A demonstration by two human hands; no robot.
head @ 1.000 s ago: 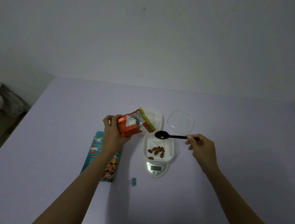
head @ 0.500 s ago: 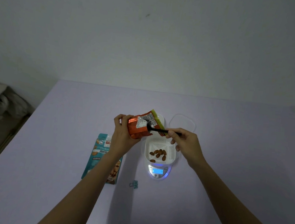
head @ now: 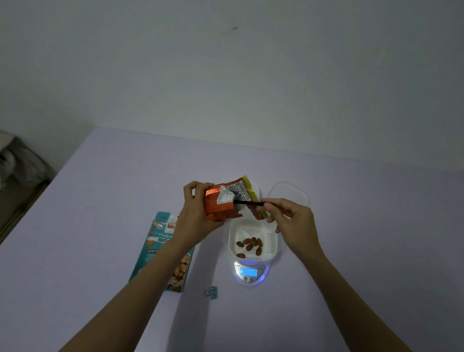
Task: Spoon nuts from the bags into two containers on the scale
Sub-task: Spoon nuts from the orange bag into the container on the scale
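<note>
The right hand [head: 291, 222] pinched the black spoon [head: 248, 203], its handle level and reaching left into the orange bag [head: 221, 202] gripped by the left hand [head: 197, 214] over the container [head: 270, 234].

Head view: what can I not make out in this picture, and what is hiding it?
Bowl of the spoon: head view, inside the orange bag; whether it is loaded cannot be told.
Reading of the scale: head view, lit, but the digits are too small.
The far container: head view, mostly behind the orange bag and the left hand.
Print on the teal bag: head view, partly covered by the left arm.
</note>
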